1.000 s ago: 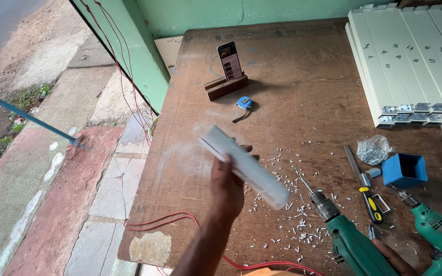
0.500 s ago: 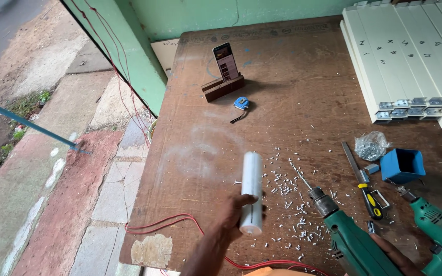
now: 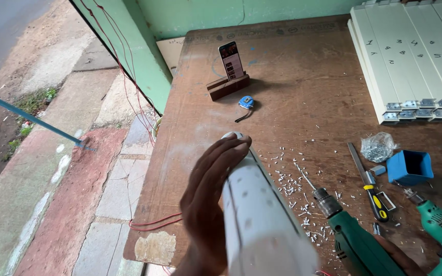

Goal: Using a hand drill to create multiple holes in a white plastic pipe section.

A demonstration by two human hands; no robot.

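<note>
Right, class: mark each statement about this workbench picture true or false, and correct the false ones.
1. The left hand holds a white slat lifted above the table. True.
2. A phone stands upright in a wooden holder. True.
3. The blue box lies beside the phone. False: it lies far from it, near the screwdriver and a bag of screws.
4. The tape measure is red. False: it is blue.
5. The right hand rests on a green drill. True.
</note>
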